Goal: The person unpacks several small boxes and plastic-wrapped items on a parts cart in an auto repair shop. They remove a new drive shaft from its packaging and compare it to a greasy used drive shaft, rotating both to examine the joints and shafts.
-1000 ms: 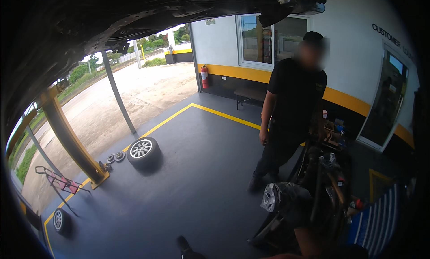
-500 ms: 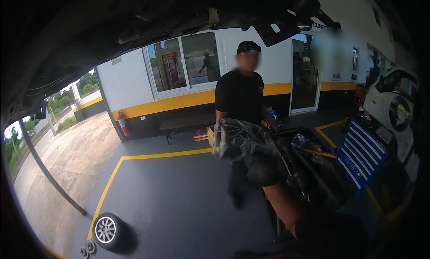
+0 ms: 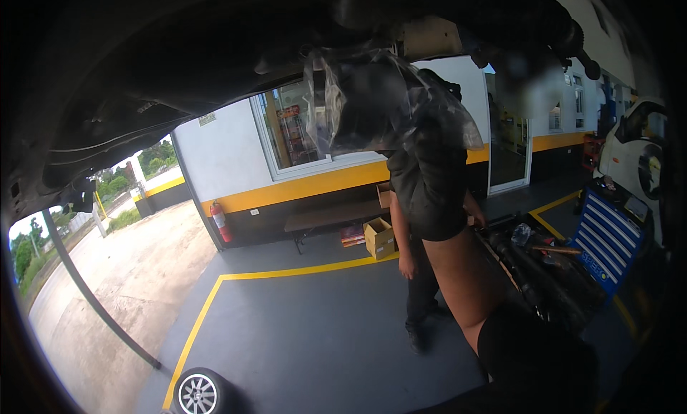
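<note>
My right arm reaches up from the lower right, and my right hand [image 3: 433, 188] wears a black glove. It grips a clear plastic bag [image 3: 325, 103] with a bulky dark thing inside, whose kind I cannot make out. The fingers are mostly hidden by the bag. Bag and hand are raised close under the dark underside of a vehicle [image 3: 215, 63], near a pale metal piece [image 3: 433, 38]; whether they touch it is unclear. My left hand is not in view.
A co-worker's hand [image 3: 407, 267] hangs behind my arm. At the right are a cart [image 3: 522, 271] of long dark parts and a blue tool cabinet [image 3: 605, 235]. A wheel [image 3: 200, 392] lies lower left. An open cardboard box [image 3: 380, 239] and fire extinguisher [image 3: 221, 222] are by the wall.
My right hand has lifted the bag from waist height up to the vehicle's underside. The view has shifted left, and the co-worker's head and torso are now hidden behind the bag and my arm.
</note>
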The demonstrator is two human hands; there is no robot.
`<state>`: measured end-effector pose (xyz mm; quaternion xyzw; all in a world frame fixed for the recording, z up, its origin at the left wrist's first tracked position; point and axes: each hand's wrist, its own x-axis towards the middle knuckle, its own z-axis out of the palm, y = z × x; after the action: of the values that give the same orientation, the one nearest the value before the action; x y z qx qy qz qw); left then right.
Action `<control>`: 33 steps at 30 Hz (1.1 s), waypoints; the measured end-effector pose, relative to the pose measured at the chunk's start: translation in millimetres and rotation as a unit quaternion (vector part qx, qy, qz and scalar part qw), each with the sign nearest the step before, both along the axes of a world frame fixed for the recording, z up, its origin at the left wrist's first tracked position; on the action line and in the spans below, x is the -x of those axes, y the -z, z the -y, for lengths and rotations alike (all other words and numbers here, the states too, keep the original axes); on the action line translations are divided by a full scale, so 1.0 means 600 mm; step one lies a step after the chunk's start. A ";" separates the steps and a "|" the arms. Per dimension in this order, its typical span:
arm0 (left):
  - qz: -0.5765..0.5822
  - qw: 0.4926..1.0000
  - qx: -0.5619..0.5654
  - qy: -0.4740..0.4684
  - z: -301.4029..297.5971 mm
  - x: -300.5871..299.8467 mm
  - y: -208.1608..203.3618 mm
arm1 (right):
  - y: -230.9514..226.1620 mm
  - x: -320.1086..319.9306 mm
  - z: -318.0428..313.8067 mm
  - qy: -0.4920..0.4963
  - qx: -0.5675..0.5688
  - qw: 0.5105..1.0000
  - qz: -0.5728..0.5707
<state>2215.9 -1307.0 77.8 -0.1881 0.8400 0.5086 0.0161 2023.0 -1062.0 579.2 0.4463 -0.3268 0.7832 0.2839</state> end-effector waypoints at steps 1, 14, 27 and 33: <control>0.002 1.000 -0.002 0.006 0.014 0.008 0.006 | -0.005 0.013 0.006 0.017 0.002 1.000 0.006; 0.085 0.994 -0.047 0.048 0.174 0.007 0.113 | 0.070 0.015 0.097 0.012 -0.024 0.995 0.094; 0.061 0.823 -0.384 0.414 0.033 -0.019 -0.021 | 0.790 -0.480 -0.081 -0.061 -0.062 0.777 0.623; -0.014 0.800 -0.182 0.572 -0.383 0.010 -0.103 | 0.782 -0.534 -0.273 0.061 -0.153 0.734 0.659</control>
<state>2209.7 -1077.1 139.7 0.3399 0.6872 0.5527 0.3266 2343.3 -898.3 110.0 -0.1653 -0.5740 0.8015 -0.0279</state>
